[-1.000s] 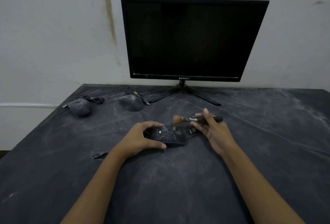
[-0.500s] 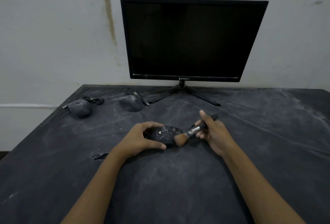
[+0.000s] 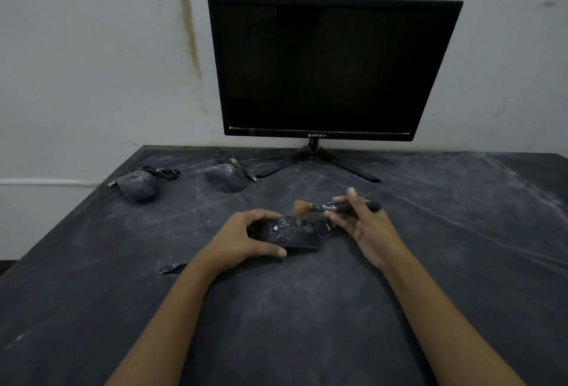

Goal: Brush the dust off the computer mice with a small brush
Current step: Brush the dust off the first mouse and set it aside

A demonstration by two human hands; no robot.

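Note:
A black computer mouse (image 3: 287,232) speckled with white dust lies on the dark table in front of me. My left hand (image 3: 242,239) grips it from the left, thumb on its near side and fingers over the far side. My right hand (image 3: 365,222) pinches the black handle of a small brush (image 3: 332,207), held level just above the mouse's far end. Its orange bristles (image 3: 301,207) point left and look blurred. Two more dusty mice, one at the far left (image 3: 138,185) and one nearer the middle (image 3: 227,178), sit at the back with their cables.
A black monitor (image 3: 332,68) on a splayed stand (image 3: 313,155) rises at the back of the table against a stained white wall. The dark tablecloth (image 3: 307,308) is streaked with white dust. A small crumpled scrap (image 3: 170,267) lies left of my left forearm.
The brush swept down across the mouse's right end half a second ago and has now risen back above it, bristles pointing left. My left hand and the mouse stayed put.

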